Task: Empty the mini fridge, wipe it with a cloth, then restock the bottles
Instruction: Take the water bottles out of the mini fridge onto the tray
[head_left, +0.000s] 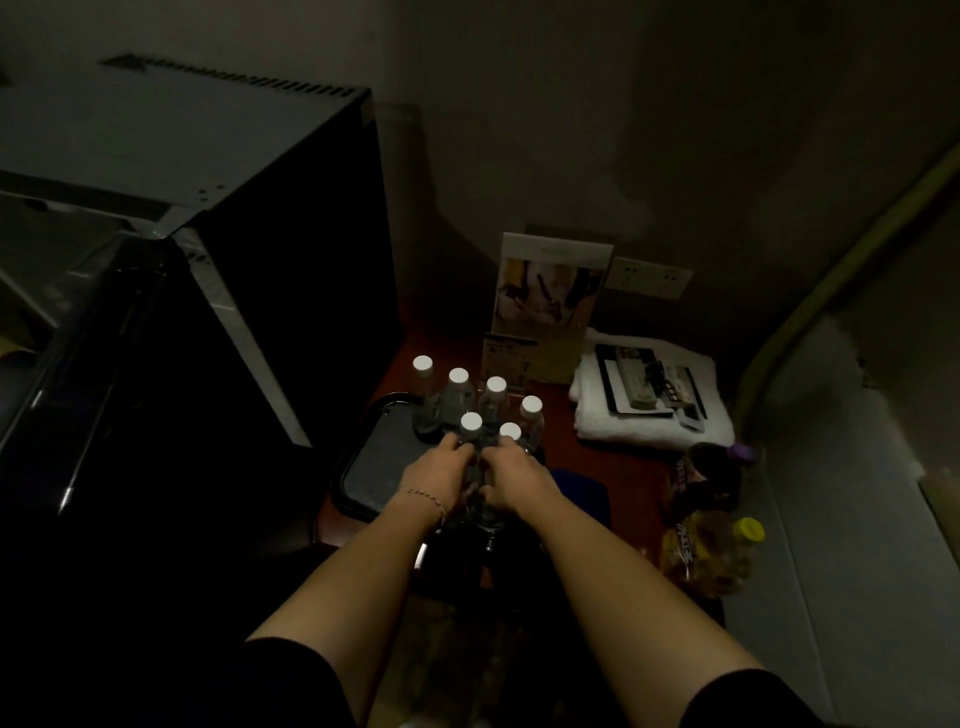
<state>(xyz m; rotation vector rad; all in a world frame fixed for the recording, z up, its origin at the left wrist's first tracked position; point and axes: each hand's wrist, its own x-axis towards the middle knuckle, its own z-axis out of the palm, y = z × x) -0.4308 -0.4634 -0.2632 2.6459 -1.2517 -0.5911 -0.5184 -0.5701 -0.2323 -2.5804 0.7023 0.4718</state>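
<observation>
Several clear water bottles with white caps (459, 376) stand in a cluster on a dark wooden table, beside and partly on a black tray (374, 467). My left hand (441, 475) grips the near-left bottle (471, 423) below its cap. Just right of it, my right hand (511, 475) grips the neighbouring bottle (510, 431). The two hands almost touch. The black mini fridge (234, 312) stands at the left with its door (78, 364) swung open toward me. A dark blue cloth (582, 493) lies on the table, partly hidden under my right forearm.
A folded white towel (654, 421) with a remote and dark items on it lies at the right. Two coloured drink bottles (711, 545) stand at the table's right edge. Upright cards (545, 306) and a wall socket (649, 275) are behind the bottles.
</observation>
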